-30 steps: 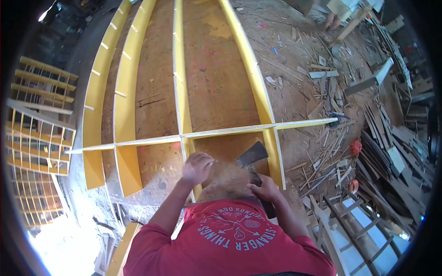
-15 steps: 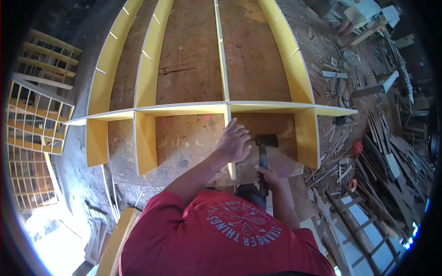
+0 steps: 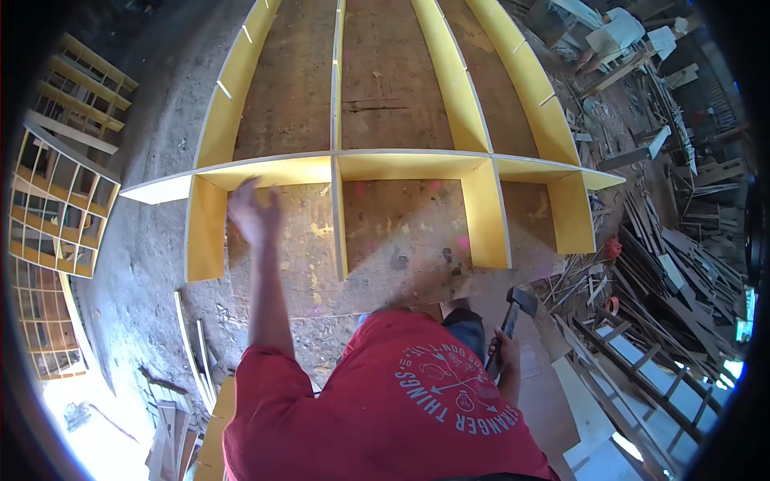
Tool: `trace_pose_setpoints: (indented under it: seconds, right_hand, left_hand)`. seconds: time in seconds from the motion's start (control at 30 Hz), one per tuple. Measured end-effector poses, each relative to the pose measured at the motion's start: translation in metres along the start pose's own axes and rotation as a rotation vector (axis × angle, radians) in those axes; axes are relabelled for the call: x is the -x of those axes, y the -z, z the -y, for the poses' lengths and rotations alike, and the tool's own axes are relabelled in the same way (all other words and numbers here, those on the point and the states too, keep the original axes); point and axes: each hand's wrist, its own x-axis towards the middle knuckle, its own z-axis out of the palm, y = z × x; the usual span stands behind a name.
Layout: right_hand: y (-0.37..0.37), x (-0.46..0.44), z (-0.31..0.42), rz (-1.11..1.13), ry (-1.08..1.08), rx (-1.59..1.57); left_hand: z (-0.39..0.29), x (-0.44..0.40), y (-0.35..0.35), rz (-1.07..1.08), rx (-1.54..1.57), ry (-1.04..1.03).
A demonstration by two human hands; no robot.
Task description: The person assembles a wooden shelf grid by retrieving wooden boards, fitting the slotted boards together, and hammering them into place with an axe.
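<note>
The yellow frame [image 3: 409, 166] is being borne by the worktop [image 3: 393, 210], overhanging both sides. The left hand [image 3: 255, 215] is being held spread near its left end; past the near edge, a hatchet [image 3: 510, 317] is being gripped by the right hand [image 3: 505, 353]. The right is being crowded by scrap wood [image 3: 651, 260].

Carpentry workshop with wood scraps [image 3: 672, 274]

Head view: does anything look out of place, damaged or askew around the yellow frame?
Yes. Right of the yellow frame, scrap wood lies in a loose jumble, at odds with the frame's orderly layout. Beneath it, the brown worktop looks worn, with scuffs and a dark, crack-like mark. The frame's curve is probably lens distortion.
</note>
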Motion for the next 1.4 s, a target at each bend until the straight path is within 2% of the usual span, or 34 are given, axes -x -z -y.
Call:
trace_pose_setpoints:
  seconds: [0.03, 0.1, 0.17, 0.27, 0.37, 0.47, 0.57, 0.67, 0.87, 1.07, 1.17, 1.2, 1.3, 1.4]
  right_hand:
    - [0.003, 0.001, -0.001, -0.001, -0.004, 0.019]
    - [-0.004, 0.004, -0.003, 0.025, 0.001, 0.045]
    - [-0.013, 0.007, 0.009, 0.079, 0.009, 0.076]
    - [-0.039, 0.001, 0.016, 0.122, -0.012, 0.176]
    - [-0.068, -0.009, 0.009, 0.207, -0.031, 0.145]
    - [-0.098, 0.004, 0.017, 0.297, 0.03, 0.255]
    - [-0.112, -0.015, -0.003, 0.255, 0.067, 0.297]
    - [-0.12, -0.021, -0.016, 0.254, 0.02, 0.12]
    - [-0.137, -0.01, -0.003, 0.289, -0.002, 0.13]
    - [-0.172, 0.007, -0.005, 0.407, 0.142, 0.444]
    - [-0.2, 0.012, 0.005, 0.362, 0.021, 0.409]
    - [-0.209, 0.019, 0.013, 0.342, 0.04, 0.403]
    - [-0.224, 0.025, 0.02, 0.304, 0.109, 0.395]
    - [-0.226, 0.005, 0.002, 0.329, 0.205, 0.427]
  left_hand:
    - [0.05, 0.004, 0.004, -0.024, -0.207, 0.077]
    - [0.104, 0.003, 0.027, -0.063, -0.842, 0.252]
    - [0.173, 0.003, 0.039, -0.035, -0.928, 0.347]
    - [0.213, -0.027, 0.058, 0.567, -0.437, 0.687]
    - [0.204, -0.021, 0.074, 0.521, -0.446, 0.53]
    - [0.19, 0.001, 0.093, 0.499, -0.424, 0.535]
    - [0.19, 0.012, 0.098, 0.499, -0.481, 0.534]
    - [0.188, 0.012, 0.094, 0.513, -0.502, 0.551]
    - [0.18, 0.013, 0.096, 0.487, -0.512, 0.554]
    - [0.207, -0.003, 0.099, 0.598, -0.397, 0.417]
    - [0.196, -0.011, 0.105, 0.596, -0.404, 0.419]
    - [0.189, -0.011, 0.104, 0.583, -0.421, 0.423]
    - [0.219, 0.002, 0.086, 0.486, -0.215, 0.44]
    - [0.273, 0.014, 0.047, 0.371, -0.273, 0.35]
